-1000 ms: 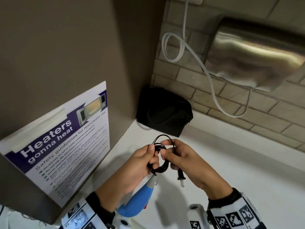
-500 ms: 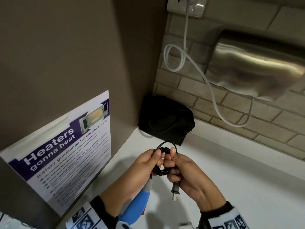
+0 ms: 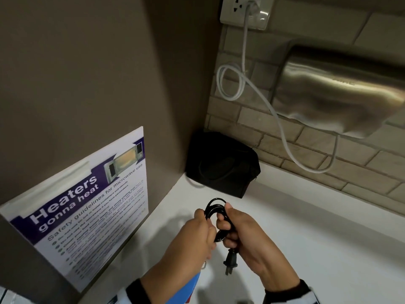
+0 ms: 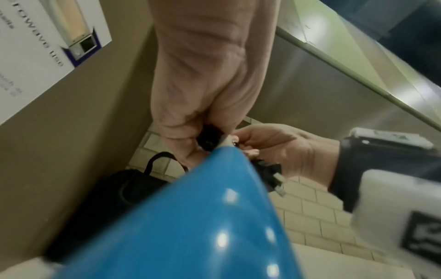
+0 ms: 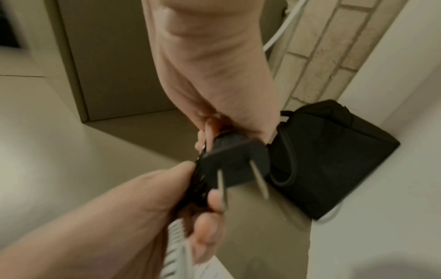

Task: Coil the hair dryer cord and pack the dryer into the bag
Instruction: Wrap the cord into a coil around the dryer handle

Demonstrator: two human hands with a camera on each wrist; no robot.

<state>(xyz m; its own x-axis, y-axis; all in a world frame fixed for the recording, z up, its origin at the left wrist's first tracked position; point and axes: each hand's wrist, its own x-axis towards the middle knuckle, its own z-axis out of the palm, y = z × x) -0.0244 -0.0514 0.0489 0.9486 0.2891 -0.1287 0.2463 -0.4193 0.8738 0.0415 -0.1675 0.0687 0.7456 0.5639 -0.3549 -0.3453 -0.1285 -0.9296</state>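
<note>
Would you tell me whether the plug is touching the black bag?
Apart: the head view shows the plug hanging below the right hand, white counter between it and the black bag.

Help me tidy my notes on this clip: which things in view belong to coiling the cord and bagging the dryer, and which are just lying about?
Part of the job:
- coiled black cord, held by both the left hand and right hand
- plug, dangling
- blue dryer
- black bag, in the corner

Just there:
- microwave poster
- wall socket with white cable
- steel wall unit

Microwave poster (image 3: pixel 87 207), steel hand dryer (image 3: pixel 337 93)
</note>
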